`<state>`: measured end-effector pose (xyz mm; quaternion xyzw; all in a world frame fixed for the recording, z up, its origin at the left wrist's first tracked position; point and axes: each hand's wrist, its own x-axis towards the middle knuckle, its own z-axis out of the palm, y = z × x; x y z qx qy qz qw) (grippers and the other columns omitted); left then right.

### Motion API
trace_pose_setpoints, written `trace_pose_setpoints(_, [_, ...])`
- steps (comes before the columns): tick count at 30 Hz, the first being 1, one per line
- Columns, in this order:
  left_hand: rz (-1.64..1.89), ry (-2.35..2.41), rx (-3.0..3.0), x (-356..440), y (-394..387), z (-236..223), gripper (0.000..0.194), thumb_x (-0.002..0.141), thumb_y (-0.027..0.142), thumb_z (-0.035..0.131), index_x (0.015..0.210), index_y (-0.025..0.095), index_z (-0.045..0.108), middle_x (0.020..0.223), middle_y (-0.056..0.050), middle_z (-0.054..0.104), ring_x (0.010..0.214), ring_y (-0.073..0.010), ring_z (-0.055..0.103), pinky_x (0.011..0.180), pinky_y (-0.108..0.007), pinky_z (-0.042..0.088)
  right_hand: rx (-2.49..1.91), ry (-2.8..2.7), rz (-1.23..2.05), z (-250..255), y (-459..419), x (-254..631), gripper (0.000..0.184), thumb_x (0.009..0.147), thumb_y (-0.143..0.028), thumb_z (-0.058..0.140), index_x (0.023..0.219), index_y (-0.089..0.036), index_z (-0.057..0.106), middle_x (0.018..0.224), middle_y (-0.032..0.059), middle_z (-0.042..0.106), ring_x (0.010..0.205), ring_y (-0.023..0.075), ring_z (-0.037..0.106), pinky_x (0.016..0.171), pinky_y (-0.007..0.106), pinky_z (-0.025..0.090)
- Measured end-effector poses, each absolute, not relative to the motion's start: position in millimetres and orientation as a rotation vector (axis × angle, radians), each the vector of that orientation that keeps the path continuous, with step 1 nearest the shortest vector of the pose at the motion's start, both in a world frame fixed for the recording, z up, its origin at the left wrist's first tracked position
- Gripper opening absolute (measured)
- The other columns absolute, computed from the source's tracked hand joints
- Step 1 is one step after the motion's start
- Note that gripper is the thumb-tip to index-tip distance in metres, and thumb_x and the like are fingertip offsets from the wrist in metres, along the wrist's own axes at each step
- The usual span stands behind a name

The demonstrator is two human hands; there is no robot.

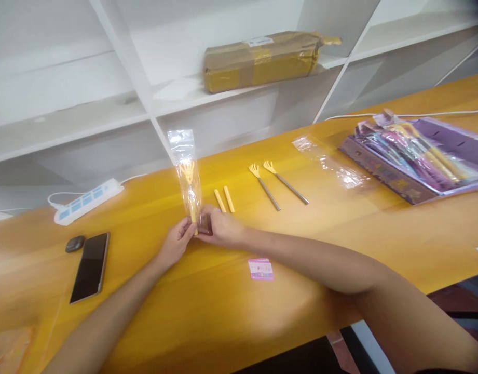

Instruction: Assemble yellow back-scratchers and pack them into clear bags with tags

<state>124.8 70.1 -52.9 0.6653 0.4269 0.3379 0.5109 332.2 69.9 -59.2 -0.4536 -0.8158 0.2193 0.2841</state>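
A yellow back scratcher (188, 173) stands nearly upright inside a clear plastic bag (181, 140), hand-shaped end at the top. My left hand (177, 240) is closed, pinching the lower handle through the film. On the other side, my right hand (222, 226) is closed on the lower edge of the bag. Just behind my right hand lie two yellow handles (228, 199), side by side. Farther right, two back scratcher heads on metal rods (268, 192) rest on the table. A small stack of pink cards (261, 269) lies in front of my right forearm.
An open purple box (390, 174) with several bagged scratchers (421, 150) is at the right, near empty plastic bags (351, 177). A power strip (89, 200), mouse (74, 243) and phone (90, 267) lie left. A taped parcel (262, 62) sits on the white shelf (176, 104).
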Motion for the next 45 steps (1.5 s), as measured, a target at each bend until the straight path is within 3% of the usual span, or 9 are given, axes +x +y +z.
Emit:
trace_pose_setpoints(9, [0.776, 1.061, 1.611, 124.9, 70.4, -50.0, 0.038, 0.098, 0.056, 0.061, 0.09, 0.018, 0.063, 0.087, -0.003, 0.067, 0.089, -0.0208, 0.064, 0.085, -0.032, 0.053, -1.182, -2.083, 0.691, -58.9, 68.5, 334.6, 0.045, 0.096, -0.041, 0.071, 0.122, -0.017, 0.043, 0.094, 0.0031, 0.066, 0.069, 0.0154, 0.064, 0.062, 0.027, 0.043])
trace_pose_setpoints(16, [0.792, 1.007, 1.497, 124.5, 73.4, -54.4, 0.037, 0.095, 0.055, 0.068, 0.095, 0.018, 0.07, 0.094, -0.004, 0.074, 0.092, -0.0221, 0.069, 0.09, -0.036, 0.056, -1.115, -2.063, 0.669, -66.3, 70.2, 333.8, 0.033, 0.099, -0.034, 0.065, 0.117, -0.018, 0.043, 0.091, 0.0031, 0.064, 0.068, 0.0161, 0.062, 0.063, 0.028, 0.045])
trace_pose_setpoints(21, [0.852, 0.97, 1.287, 123.4, 76.3, -59.3, 0.037, 0.091, 0.052, 0.076, 0.099, 0.016, 0.072, 0.097, -0.007, 0.077, 0.089, -0.0209, 0.073, 0.086, -0.034, 0.059, -0.92, -2.059, 0.802, -68.3, 76.5, 341.5, 0.042, 0.096, -0.038, 0.069, 0.119, -0.02, 0.039, 0.091, 0.002, 0.063, 0.069, 0.0149, 0.06, 0.064, 0.028, 0.046])
trace_pose_setpoints(26, [0.901, 0.895, 1.03, 124.5, 77.1, -52.3, 0.038, 0.091, 0.045, 0.078, 0.112, 0.015, 0.067, 0.096, -0.01, 0.08, 0.079, -0.0227, 0.078, 0.079, -0.04, 0.064, -0.661, -1.964, 0.836, -70.6, 85.3, 345.2, 0.023, 0.105, -0.02, 0.042, 0.125, -0.021, 0.03, 0.098, 0.0023, 0.059, 0.08, 0.0134, 0.06, 0.075, 0.028, 0.05])
trace_pose_setpoints(28, [0.907, 0.875, 0.998, 125.4, 76.6, -47.9, 0.043, 0.09, 0.042, 0.08, 0.121, 0.017, 0.062, 0.093, -0.009, 0.08, 0.075, -0.0227, 0.078, 0.078, -0.041, 0.064, -0.694, -1.95, 0.787, -73.0, 88.0, 344.0, 0.029, 0.103, -0.013, 0.036, 0.13, -0.021, 0.03, 0.097, 0.0011, 0.056, 0.074, 0.0116, 0.056, 0.072, 0.026, 0.049])
trace_pose_setpoints(33, [0.942, 0.847, 0.939, 127.3, 76.3, -43.7, 0.042, 0.089, 0.036, 0.08, 0.121, 0.018, 0.061, 0.09, -0.005, 0.078, 0.076, -0.0215, 0.079, 0.079, -0.039, 0.065, -0.73, -2.037, 0.622, -75.2, 88.5, 342.7, 0.044, 0.096, -0.014, 0.058, 0.136, -0.023, 0.043, 0.119, 0.0082, 0.053, 0.072, 0.009, 0.055, 0.064, 0.023, 0.049])
trace_pose_setpoints(39, [1.004, 0.857, 0.926, 126.3, 78.8, -46.7, 0.028, 0.09, 0.031, 0.079, 0.112, 0.017, 0.067, 0.094, -0.003, 0.074, 0.084, -0.017, 0.074, 0.08, -0.033, 0.063, -0.633, -2.142, 0.419, -70.9, 83.4, 345.3, 0.017, 0.094, -0.017, 0.067, 0.11, -0.022, 0.069, 0.119, 0.0095, 0.048, 0.094, 0.015, 0.059, 0.076, 0.027, 0.054])
trace_pose_setpoints(45, [0.968, 0.862, 1.043, 126.8, 77.5, -52.7, 0.026, 0.087, 0.032, 0.082, 0.105, 0.017, 0.072, 0.103, -0.006, 0.075, 0.093, -0.0182, 0.072, 0.088, -0.036, 0.063, -0.656, -2.074, 0.264, -63.3, 83.2, 346.1, 0.007, 0.099, -0.028, 0.069, 0.104, -0.023, 0.071, 0.115, 0.0094, 0.064, 0.114, 0.0223, 0.06, 0.099, 0.041, 0.05])
